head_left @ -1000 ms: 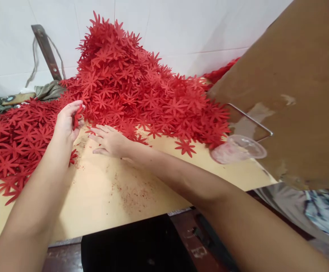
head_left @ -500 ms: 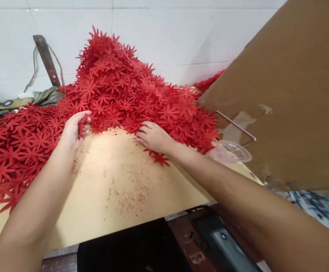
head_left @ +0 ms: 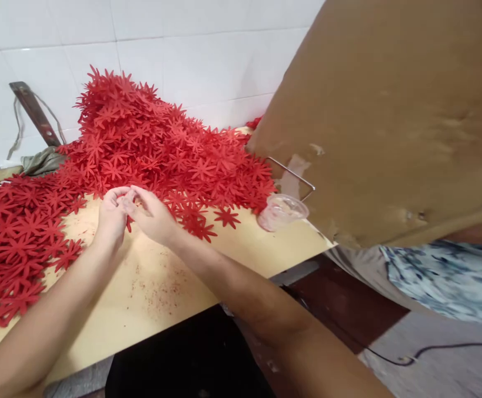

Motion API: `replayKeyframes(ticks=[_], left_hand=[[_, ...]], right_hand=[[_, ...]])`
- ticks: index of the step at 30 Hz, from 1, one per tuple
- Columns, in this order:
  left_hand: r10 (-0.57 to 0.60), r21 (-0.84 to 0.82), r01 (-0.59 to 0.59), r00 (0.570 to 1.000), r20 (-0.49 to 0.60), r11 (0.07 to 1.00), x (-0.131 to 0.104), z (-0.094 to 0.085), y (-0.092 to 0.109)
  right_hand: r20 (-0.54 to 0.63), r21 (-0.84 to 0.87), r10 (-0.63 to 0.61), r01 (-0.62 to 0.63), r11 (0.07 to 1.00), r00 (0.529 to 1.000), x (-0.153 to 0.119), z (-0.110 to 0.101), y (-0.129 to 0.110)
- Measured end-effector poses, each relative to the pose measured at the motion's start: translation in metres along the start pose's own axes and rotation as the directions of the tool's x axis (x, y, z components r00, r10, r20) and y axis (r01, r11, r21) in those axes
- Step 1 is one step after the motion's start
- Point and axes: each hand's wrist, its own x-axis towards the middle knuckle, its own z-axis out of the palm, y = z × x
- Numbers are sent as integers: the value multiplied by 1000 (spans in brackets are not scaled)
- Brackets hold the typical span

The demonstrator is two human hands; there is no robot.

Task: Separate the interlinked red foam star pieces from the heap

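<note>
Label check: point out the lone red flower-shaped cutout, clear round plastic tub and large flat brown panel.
Lone red flower-shaped cutout [head_left: 227,217]: head view, its centre.
Clear round plastic tub [head_left: 274,221]: head view, side wall.
Large flat brown panel [head_left: 382,121]: head view, broad face.

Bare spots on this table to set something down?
Right: tabletop between right forearm, clear plastic cup and front edge. Between the forearms: no flowers, but scattered red specks. Crowded: back and left, under heaped red flowers.
</note>
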Motion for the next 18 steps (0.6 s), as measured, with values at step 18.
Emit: replayKeyframes(ticks=[18], left_hand=[[567,349,-601,798,206,719,-17,2,-18]], right_hand=[[-61,-369,-259,220,903,964,20,43,7]])
